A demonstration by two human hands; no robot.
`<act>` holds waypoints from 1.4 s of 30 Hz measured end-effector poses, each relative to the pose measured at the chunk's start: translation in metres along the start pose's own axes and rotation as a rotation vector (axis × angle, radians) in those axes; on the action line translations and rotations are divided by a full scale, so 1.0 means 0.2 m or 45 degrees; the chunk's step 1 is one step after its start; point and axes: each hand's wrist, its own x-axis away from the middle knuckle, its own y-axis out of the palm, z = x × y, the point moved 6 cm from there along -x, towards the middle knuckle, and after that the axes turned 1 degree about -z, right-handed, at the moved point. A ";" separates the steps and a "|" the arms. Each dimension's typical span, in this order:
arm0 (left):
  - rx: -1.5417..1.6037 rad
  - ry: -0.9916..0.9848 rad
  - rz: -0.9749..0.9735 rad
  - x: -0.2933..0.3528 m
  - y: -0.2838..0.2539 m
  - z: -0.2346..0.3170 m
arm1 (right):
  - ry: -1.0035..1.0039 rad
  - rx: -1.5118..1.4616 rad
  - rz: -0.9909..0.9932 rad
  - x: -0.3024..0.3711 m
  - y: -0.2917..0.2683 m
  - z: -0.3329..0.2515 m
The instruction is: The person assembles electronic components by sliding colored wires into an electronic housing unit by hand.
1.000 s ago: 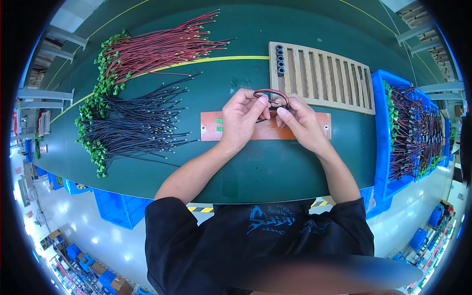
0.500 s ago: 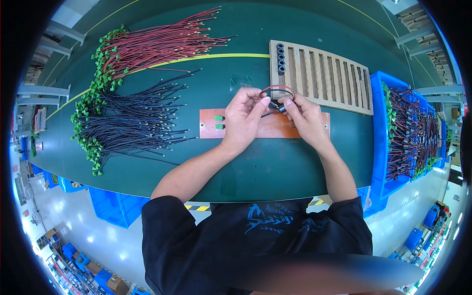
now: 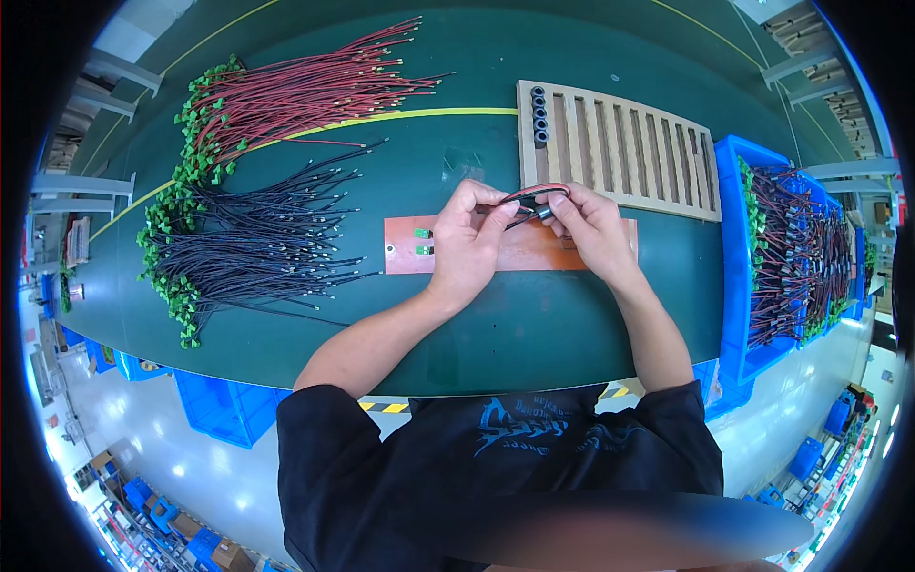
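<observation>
The left hand (image 3: 467, 243) is closed, thumb against fingertips, on a red-and-black wire pair (image 3: 541, 188) that arcs across to the right hand (image 3: 593, 229). The right hand is closed too, its fingertips pinching a small dark ring core (image 3: 545, 214) at the wires, though the fingers hide much of it and exactly how the wires run through it is hard to tell. Both hands are above an orange-brown strip board (image 3: 538, 255), between its two ends, and two green terminal connectors (image 3: 423, 250) sit at the board's left end. Beyond the right hand lies a slotted wooden tray (image 3: 620, 197), with five dark ring cores (image 3: 540, 114) lined up in its leftmost slot. To the left, red wires (image 3: 305, 95) and black wires (image 3: 267, 229) lie in two spreads, green connectors at their left ends. A blue bin (image 3: 736, 248) right of the tray holds many wired pieces.
</observation>
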 end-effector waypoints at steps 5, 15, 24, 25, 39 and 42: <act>0.079 -0.066 0.001 0.01 -0.18 0.16 | -0.002 -0.021 -0.001 -0.01 0.21 -0.14; 0.000 -0.060 -0.024 -0.06 0.20 -0.13 | 0.007 -0.024 -0.008 -0.04 -0.24 0.07; -0.288 -0.180 -0.099 -0.09 0.39 -0.28 | 0.038 -0.058 -0.023 -0.06 -0.47 0.22; -0.250 -0.177 -0.088 -0.09 0.39 -0.27 | 0.038 -0.059 -0.026 -0.06 -0.47 0.21; -0.387 -0.085 -0.264 -0.15 0.48 -0.28 | -0.044 -0.244 -0.165 -0.07 -0.49 0.26; -0.329 -0.104 -0.254 -0.13 0.35 -0.20 | -0.083 -0.303 -0.195 -0.07 -0.35 0.16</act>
